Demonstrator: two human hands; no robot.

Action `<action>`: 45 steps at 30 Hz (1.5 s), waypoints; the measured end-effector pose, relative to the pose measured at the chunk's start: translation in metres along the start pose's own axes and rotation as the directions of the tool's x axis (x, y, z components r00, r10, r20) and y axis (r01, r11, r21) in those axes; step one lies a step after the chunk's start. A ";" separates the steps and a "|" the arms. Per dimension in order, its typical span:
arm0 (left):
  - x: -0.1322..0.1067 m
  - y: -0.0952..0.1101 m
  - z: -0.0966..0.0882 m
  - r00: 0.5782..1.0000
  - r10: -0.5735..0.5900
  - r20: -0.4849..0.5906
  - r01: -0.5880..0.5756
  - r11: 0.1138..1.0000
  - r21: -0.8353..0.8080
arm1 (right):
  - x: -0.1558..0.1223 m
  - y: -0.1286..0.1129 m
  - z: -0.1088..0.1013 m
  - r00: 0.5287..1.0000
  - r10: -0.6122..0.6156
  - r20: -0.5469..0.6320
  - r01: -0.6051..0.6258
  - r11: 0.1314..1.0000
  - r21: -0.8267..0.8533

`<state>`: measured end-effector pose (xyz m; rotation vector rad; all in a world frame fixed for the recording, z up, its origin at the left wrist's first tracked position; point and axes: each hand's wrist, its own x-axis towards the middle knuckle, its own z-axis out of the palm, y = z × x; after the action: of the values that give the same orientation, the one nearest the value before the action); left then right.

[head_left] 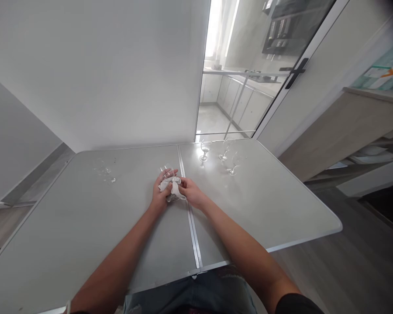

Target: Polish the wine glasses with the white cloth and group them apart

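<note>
My left hand (160,192) is wrapped round a clear stemmed glass (167,171), whose rim shows just beyond my fingers. My right hand (189,191) pinches a white cloth (173,187) that is bunched against the glass between both hands. Both hands meet over the centre seam of the grey folding table (255,205).
Three clear stemmed glasses stand upright at the back right of the table: (204,151), (225,150), (234,165). Another clear glass (105,172) sits at the back left. A white wall rises behind the table, a glass door (249,69) to the right, wooden shelving (347,131) beyond.
</note>
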<state>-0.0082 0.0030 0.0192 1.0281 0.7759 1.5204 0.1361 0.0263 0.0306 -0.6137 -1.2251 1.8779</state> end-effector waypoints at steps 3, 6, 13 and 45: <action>0.000 -0.001 -0.005 0.997 -0.069 0.016 0.070 0.993 -0.094 | -0.001 0.000 -0.002 1.000 0.010 0.025 -0.009 0.999 -0.047; 0.003 -0.004 -0.010 0.996 -0.092 0.012 0.093 0.983 -0.160 | 0.000 0.003 -0.006 1.000 0.022 0.007 -0.022 0.997 -0.075; 0.005 -0.011 -0.010 0.994 -0.048 -0.097 0.034 0.990 -0.133 | 0.003 0.004 -0.013 0.999 0.043 0.008 -0.039 0.964 -0.262; 0.009 -0.008 -0.013 0.991 -0.074 -0.116 0.054 0.985 -0.166 | 0.001 0.001 -0.011 0.992 -0.103 -0.068 0.042 0.799 -0.600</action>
<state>-0.0173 0.0142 0.0083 0.7884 0.7487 1.5742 0.1434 0.0325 0.0252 -0.9627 -1.7643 1.3531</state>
